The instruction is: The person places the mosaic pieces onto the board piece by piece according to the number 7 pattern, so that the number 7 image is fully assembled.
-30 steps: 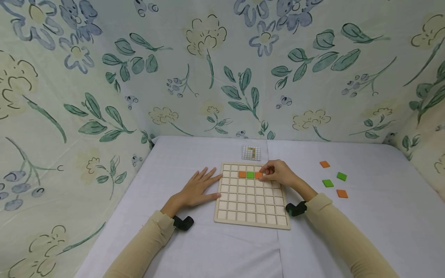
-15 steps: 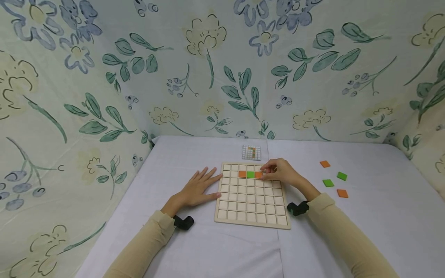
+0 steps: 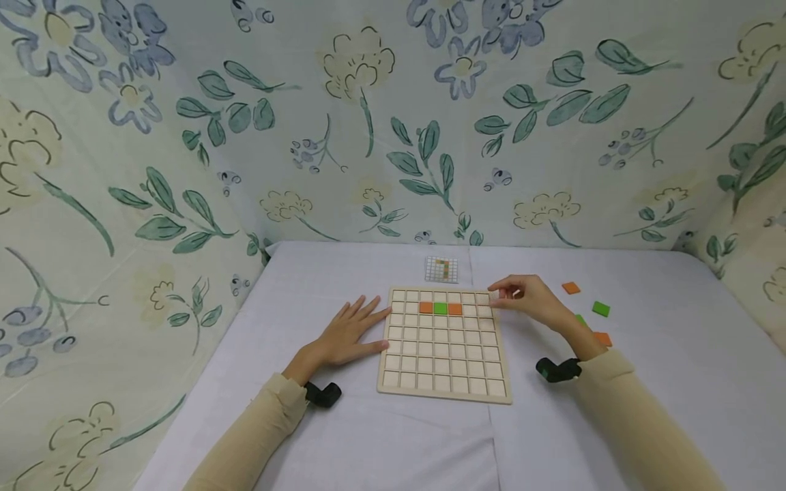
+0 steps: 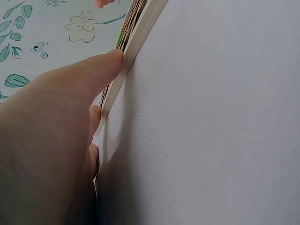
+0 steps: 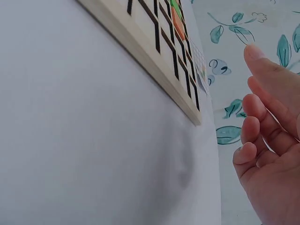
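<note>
A wooden grid board [image 3: 443,351] lies on the white cloth. In its second row from the back sit an orange tile [image 3: 426,308], a green tile [image 3: 440,309] and another orange tile [image 3: 455,309], side by side. My left hand [image 3: 345,335] rests at the board's left edge with fingers spread, thumb and fingertips touching the rim. Above the board's back right corner hovers my right hand [image 3: 533,300]. Its fingers are loosely bent, and nothing shows between them in the right wrist view, where the hand [image 5: 274,140] is apart from the board.
Behind the board lies a small card [image 3: 441,269] with a printed grid pattern. Right of the right hand are loose tiles: an orange tile [image 3: 571,288], a green tile [image 3: 601,309], and partly hidden by the wrist, another green tile [image 3: 580,319] and orange tile [image 3: 604,339].
My right hand has let go of the right-hand orange tile, which stays in its cell, and has moved right to the board's corner. The left hand has stayed in place.
</note>
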The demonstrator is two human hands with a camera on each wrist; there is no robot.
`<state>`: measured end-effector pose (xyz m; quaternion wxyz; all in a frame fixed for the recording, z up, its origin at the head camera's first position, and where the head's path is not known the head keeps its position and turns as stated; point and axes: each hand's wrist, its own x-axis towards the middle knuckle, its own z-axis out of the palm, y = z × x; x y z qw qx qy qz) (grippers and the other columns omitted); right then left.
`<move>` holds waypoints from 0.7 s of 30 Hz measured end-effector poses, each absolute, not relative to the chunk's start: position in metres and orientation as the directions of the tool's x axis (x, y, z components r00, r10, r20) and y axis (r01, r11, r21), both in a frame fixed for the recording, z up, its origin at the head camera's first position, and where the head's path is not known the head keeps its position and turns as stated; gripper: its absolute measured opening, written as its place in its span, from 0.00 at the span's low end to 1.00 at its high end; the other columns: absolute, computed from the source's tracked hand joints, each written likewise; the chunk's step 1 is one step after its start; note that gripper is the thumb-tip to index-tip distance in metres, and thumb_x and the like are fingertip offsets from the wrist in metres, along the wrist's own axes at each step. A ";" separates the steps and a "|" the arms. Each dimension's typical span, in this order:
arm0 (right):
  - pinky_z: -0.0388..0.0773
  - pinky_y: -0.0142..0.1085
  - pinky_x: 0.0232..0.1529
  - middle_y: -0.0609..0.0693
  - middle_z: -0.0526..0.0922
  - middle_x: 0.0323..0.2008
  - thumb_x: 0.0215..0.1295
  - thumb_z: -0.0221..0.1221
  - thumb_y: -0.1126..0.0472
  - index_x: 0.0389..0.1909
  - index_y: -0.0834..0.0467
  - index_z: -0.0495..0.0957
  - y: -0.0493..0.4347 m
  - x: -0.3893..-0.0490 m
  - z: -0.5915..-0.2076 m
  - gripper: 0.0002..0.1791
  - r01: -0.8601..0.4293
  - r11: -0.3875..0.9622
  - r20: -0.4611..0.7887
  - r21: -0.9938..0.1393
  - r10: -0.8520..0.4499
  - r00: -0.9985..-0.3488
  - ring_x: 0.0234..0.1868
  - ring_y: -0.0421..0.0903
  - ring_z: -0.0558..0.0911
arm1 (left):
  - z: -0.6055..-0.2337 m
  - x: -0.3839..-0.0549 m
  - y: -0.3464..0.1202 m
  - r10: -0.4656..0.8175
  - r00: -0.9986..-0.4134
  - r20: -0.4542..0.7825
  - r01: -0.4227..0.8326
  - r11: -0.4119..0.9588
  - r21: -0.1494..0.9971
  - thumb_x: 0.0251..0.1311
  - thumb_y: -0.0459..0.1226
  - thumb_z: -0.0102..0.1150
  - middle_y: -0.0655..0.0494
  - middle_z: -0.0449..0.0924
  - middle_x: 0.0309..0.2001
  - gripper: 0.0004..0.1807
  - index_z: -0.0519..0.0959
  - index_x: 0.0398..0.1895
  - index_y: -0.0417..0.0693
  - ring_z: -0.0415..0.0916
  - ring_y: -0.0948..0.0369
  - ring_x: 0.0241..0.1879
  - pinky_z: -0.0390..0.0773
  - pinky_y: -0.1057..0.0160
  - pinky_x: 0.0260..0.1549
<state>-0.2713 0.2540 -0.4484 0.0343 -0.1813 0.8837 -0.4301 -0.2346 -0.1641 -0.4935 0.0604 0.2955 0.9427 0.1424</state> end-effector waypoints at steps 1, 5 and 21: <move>0.73 0.30 0.34 0.53 0.77 0.32 0.60 0.71 0.56 0.50 0.64 0.84 0.259 -0.270 -0.447 0.21 -0.285 0.569 0.095 -0.771 -0.340 -0.936 0.36 0.50 0.74 | -0.494 -0.235 -0.164 0.574 -0.818 -0.029 0.540 0.786 0.302 0.66 0.70 0.39 0.56 0.40 0.80 0.43 0.49 0.80 0.68 0.32 0.48 0.78 0.34 0.44 0.73; 0.74 0.30 0.35 0.54 0.77 0.32 0.61 0.71 0.54 0.51 0.64 0.83 0.276 -0.264 -0.444 0.23 -0.268 0.583 0.097 -0.767 -0.307 -0.947 0.37 0.50 0.74 | -0.495 -0.235 -0.165 0.570 -0.821 -0.032 0.535 0.789 0.302 0.66 0.70 0.39 0.57 0.39 0.80 0.43 0.48 0.80 0.68 0.31 0.49 0.78 0.33 0.44 0.73; 0.75 0.27 0.33 0.52 0.78 0.32 0.62 0.70 0.54 0.51 0.64 0.83 0.343 -0.239 -0.447 0.22 -0.260 0.675 0.156 -0.690 -0.212 -0.965 0.34 0.46 0.74 | -0.494 -0.233 -0.163 0.567 -0.823 -0.030 0.533 0.791 0.301 0.67 0.69 0.40 0.57 0.39 0.80 0.43 0.49 0.80 0.67 0.31 0.49 0.78 0.34 0.44 0.73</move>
